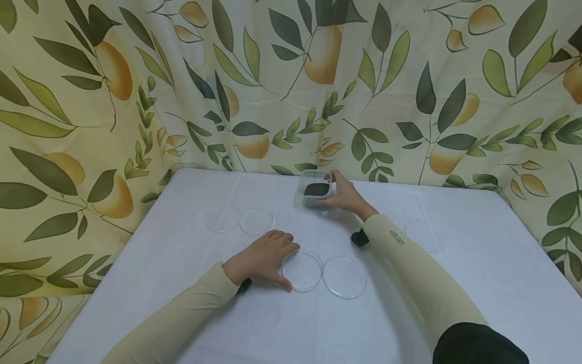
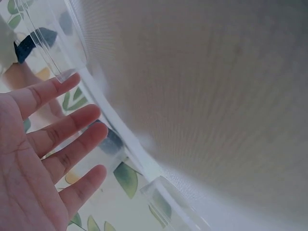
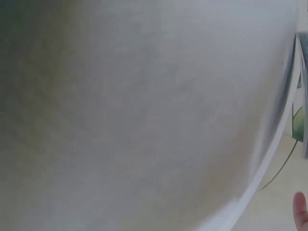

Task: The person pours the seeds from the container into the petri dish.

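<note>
At the table's far edge, my right hand (image 1: 343,194) grips the right side of a clear plastic container (image 1: 313,201) with dark, grainy-looking contents (image 1: 317,189). Only a fingertip (image 3: 301,211) of that hand shows in the right wrist view. Nearer to me, my left hand (image 1: 268,258) is at the left rim of a clear round dish (image 1: 302,271), thumb and fingers spread around it. In the left wrist view its fingers are straight and apart, with the index fingertip (image 2: 72,82) at the dish's edge (image 2: 60,72). A second round dish (image 1: 344,277) lies right beside the first.
Two more clear round dishes (image 1: 256,221) lie side by side at the back left of the white-covered table (image 1: 282,328). Another clear dish (image 1: 426,235) is at the right, beyond my right forearm. A leaf-and-fruit patterned curtain (image 1: 291,101) hangs behind the table.
</note>
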Available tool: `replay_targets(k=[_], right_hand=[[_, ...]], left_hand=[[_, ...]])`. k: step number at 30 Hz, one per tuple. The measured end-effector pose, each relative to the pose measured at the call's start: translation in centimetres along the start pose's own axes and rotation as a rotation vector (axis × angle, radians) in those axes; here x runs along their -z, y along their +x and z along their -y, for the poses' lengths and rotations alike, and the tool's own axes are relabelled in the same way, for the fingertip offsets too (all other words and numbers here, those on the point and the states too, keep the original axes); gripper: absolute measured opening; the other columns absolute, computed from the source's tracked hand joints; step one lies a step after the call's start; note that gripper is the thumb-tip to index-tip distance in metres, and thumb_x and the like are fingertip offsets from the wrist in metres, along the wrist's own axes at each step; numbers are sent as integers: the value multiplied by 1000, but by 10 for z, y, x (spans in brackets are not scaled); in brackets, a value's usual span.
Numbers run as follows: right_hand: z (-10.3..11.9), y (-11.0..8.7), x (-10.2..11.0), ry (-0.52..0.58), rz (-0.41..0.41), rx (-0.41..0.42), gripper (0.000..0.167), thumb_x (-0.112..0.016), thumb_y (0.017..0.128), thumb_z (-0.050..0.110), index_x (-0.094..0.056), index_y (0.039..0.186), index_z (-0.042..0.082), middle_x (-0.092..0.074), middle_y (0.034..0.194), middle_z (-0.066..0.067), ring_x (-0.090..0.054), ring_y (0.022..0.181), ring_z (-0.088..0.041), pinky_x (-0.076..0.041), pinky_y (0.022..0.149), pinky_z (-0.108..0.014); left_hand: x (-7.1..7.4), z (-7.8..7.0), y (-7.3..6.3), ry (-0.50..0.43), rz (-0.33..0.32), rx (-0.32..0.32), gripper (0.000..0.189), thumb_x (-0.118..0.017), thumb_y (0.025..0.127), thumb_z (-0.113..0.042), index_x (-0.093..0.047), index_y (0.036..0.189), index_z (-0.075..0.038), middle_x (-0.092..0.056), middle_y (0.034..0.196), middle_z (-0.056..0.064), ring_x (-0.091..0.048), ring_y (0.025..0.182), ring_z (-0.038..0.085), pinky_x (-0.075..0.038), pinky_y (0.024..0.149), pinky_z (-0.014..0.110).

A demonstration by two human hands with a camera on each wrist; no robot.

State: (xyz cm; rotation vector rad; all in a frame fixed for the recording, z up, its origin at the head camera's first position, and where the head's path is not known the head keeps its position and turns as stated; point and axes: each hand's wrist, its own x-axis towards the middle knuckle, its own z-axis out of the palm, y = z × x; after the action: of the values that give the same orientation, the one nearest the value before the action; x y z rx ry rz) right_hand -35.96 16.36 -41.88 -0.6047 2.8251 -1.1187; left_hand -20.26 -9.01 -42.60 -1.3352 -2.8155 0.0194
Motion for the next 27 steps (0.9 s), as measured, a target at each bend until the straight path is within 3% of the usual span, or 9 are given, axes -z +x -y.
replay_targets(k=[7,17,27], right_hand=[[7,-5,0,-124,-86,19,90,-85,63,34,-37,132,0,-50,128,-18,-46,119,-34,-28,103,-56],[17,-18,4,-194,-182,64,89,-85,62,36,-40,130,0,-52,123,-17,-48,114,-33,-32,101,-55],[24,-42,5,-250,-226,172,89,-87,59,36,-43,126,-4,-53,117,-19,-47,110,-33,-34,98,-53]], left_hand=[[-2,2,0,-3,-18,-9,87,-65,63,-75,-52,126,-16,-53,118,3,-49,112,20,-35,107,35],[-2,2,1,4,-15,-11,87,-64,64,-75,-51,127,-16,-53,117,3,-49,111,19,-36,106,35],[-2,2,1,-5,11,0,88,-63,65,-75,-50,129,-16,-52,118,2,-49,112,19,-35,107,36]])
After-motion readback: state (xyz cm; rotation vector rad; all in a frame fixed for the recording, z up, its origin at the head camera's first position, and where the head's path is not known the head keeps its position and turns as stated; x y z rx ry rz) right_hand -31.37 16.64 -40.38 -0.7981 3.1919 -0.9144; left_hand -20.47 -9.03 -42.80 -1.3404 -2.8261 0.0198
